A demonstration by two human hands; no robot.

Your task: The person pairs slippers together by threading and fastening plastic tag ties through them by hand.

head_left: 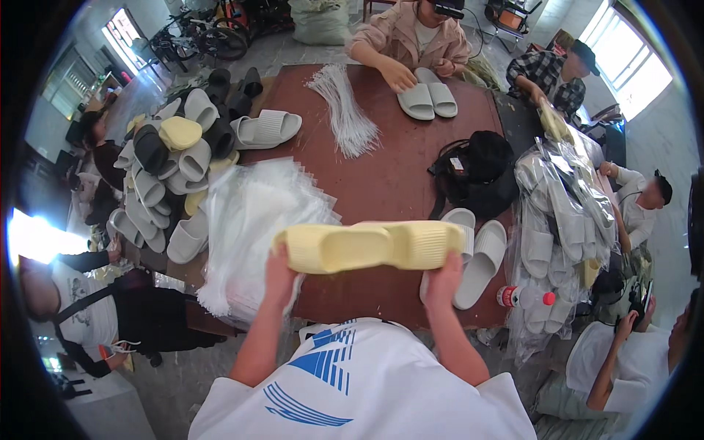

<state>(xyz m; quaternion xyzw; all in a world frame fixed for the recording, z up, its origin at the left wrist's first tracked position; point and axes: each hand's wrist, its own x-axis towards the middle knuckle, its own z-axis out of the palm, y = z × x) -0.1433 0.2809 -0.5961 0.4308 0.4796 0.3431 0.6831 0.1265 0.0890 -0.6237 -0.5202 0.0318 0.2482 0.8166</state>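
Note:
Level across the front of my chest is a pair of pale yellow slippers (359, 249), ribbed at both outer ends. My left hand (279, 277) grips its left end from below and my right hand (444, 280) grips the right end; the fingers are partly hidden behind it. Beneath and left of it lies a fanned stack of clear plastic bags (253, 213). Light grey slippers (484, 257) rest on the brown table (367, 297) just beyond my right hand.
At the left is a heap of grey, black and yellow slippers (196, 158). Behind are white ties (345, 110) and a person handling grey slippers (416, 101). On the right sit a black bag (480, 172), bagged slippers (539, 242) and a bottle (524, 297). Other people surround the table.

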